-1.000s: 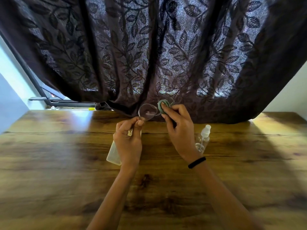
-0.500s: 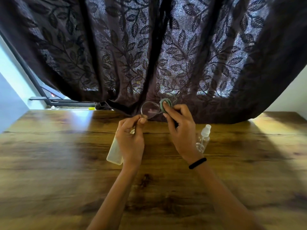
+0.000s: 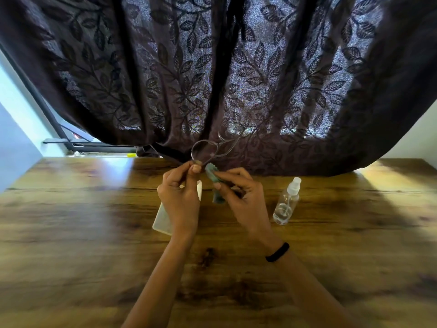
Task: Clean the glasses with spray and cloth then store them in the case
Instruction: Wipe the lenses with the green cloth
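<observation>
My left hand pinches the clear-framed glasses by the lower rim of one lens and holds them up above the table. The other lens and an arm stick up to the right against the curtain. My right hand grips a small green cloth, which now sits just below the glasses, its top corner close to the left thumb. A pale translucent case lies flat on the table, mostly hidden under my left hand. To the right of my right hand a clear spray bottle stands upright.
A wooden table fills the lower view. A dark leaf-patterned curtain hangs over its far edge. A window frame shows at the far left. A black band circles the right wrist.
The right hand has drawn the cloth down off the lens to below the glasses. The glasses have turned, so the second lens and an arm now show. The left hand keeps its pinch.
</observation>
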Demonstrator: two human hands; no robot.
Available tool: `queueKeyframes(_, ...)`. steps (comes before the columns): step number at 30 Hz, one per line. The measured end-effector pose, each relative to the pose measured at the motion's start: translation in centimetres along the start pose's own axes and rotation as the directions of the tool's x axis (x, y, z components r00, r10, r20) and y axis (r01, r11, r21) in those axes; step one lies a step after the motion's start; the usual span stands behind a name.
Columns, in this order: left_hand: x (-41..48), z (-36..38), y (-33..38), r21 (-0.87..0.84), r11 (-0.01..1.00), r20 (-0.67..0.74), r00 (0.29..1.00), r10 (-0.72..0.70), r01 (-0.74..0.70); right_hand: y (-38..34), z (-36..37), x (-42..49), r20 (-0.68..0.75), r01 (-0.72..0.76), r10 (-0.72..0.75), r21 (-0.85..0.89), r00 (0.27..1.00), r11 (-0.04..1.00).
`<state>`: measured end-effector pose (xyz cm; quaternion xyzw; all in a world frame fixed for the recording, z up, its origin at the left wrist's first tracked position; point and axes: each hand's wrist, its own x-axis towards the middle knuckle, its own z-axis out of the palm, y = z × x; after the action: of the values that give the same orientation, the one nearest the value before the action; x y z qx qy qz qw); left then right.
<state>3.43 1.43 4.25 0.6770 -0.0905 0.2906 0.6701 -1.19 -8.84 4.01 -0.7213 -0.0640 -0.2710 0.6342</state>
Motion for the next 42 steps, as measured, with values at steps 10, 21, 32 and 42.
queueKeyframes(10, 0.4, -0.7, 0.5, -0.131, 0.988, 0.055, 0.996, -0.076, 0.083, 0.7, -4.1, 4.2, -0.431, -0.057, 0.062, 0.023, 0.9, 0.998)
queueKeyframes(21, 0.0, -0.3, 2.6, -0.36, 0.889, 0.157, 0.958, -0.24, 0.282, 1.9, -4.0, 5.9, -0.387, -0.112, 0.033, -0.181, 0.921, 0.977)
queueKeyframes(32, 0.0, 0.0, 3.4, -0.492, 0.76, 0.219, 0.905, -0.364, 0.425, 5.4, -1.8, 3.2, -0.373, -0.277, 0.265, 0.022, 0.889, 0.961)
queueKeyframes(42, 0.3, -0.8, 3.0, -0.538, 0.635, 0.271, 0.827, -0.492, 0.554, 5.2, -0.2, 2.3, -0.274, -0.359, 0.403, 0.198, 0.873, 0.912)
